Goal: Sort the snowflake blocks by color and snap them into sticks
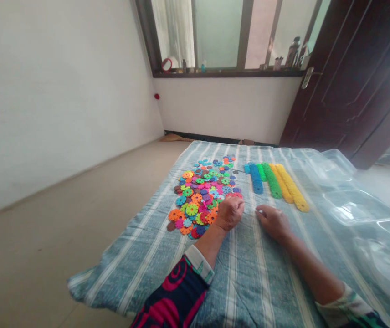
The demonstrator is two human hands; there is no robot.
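Observation:
My left hand (229, 212) is closed at the right edge of a heap of notched plastic discs (191, 209) in many colours. Whatever its curled fingers hold, if anything, is hidden. Just beyond its knuckles lie red discs (235, 195). My right hand (274, 222) rests low over the cloth, fingers curled together, and its contents cannot be made out. Beyond this hand, discs lie in overlapping rows sorted by colour: a blue row (256, 178), a green row (272, 181) and a yellow row (292, 187). A gap of cloth separates both hands.
A striped blue-grey cloth (140, 259) covers the table. Clear plastic containers (359, 207) stand along its right side. A white wall (61, 91) is on the left, a window sill (229, 74) with small items ahead, and a dark door (345, 77) at right.

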